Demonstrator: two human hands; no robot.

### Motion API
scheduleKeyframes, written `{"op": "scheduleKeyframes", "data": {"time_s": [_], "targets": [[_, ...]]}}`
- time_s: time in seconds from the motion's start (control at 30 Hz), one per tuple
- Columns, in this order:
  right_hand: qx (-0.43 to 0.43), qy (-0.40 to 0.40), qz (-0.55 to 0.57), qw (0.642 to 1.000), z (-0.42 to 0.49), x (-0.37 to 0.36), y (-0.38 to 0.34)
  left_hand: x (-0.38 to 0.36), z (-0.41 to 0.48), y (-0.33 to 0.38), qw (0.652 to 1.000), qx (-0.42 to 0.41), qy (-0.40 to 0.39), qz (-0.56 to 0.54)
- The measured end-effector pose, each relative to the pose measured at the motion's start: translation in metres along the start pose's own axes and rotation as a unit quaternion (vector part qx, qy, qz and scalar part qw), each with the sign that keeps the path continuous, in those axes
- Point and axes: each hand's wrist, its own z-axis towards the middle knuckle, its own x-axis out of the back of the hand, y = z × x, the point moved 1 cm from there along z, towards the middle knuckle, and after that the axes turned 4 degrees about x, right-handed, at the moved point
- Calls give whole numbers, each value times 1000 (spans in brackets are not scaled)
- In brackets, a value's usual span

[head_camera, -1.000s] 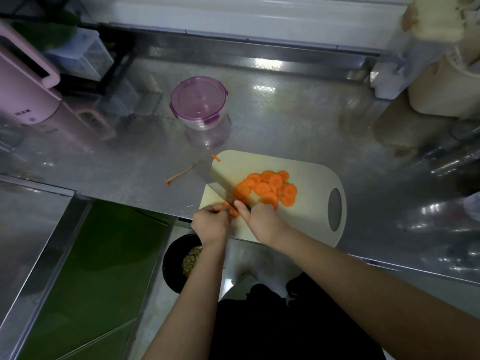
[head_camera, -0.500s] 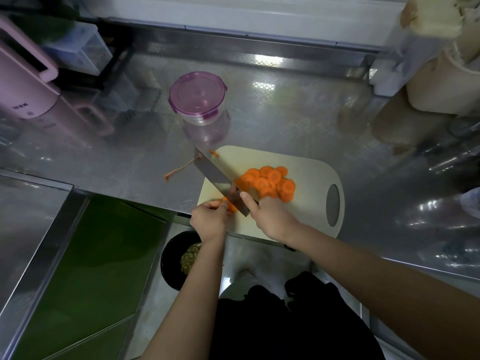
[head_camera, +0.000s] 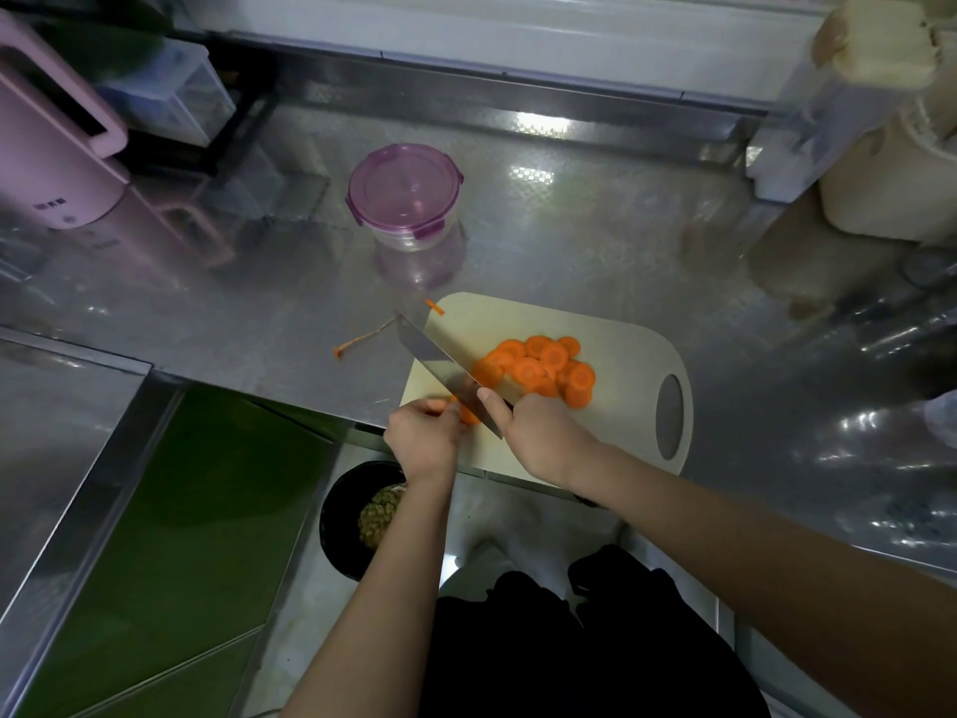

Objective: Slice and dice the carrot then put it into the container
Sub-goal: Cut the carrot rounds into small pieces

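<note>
Dim overall with a cool cast. The light sits overhead toward the back, leaving a checkered hotspot on the steel surface (head_camera: 621,241) near the wall and specular streaks down its right side. The surface acts as a mirror, so the container (head_camera: 404,196) and pink appliance (head_camera: 52,163) have smeared reflections in front of them. The board (head_camera: 626,349) and carrot slices (head_camera: 538,367) are the best lit, saturated and reasonably sharp. The knife (head_camera: 440,360) blade shows a flat grey sheen. Left hand (head_camera: 422,440) and right hand (head_camera: 544,440) are evenly lit and slightly soft. Below the surface edge the shadows are crushed and the black clothing has no detail. Heavy wide-angle distortion bows the back edge, and things in the corners are stretched and blurry.
</note>
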Motion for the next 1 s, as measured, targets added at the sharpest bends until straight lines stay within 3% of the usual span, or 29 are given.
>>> {"op": "scheduleKeyframes", "data": {"time_s": [0.1, 0.2, 0.43, 0.63, 1.0], "targets": [[6, -26, -45, 999, 2, -4, 2, 1, 0, 2, 1000, -8, -1, 7], [-19, -12, -23, 999, 4, -8, 3, 1, 1, 1, 1000, -9, 3, 8], [37, -11, -12, 999, 6, -21, 10, 6, 1, -12, 999, 33, -4, -37], [45, 78, 39, 995, 6, 2, 13, 21, 10, -19, 999, 9, 47, -24], [50, 42, 15, 998, 3, -11, 19, 14, -2, -14, 998, -33, 55, -9]]}}
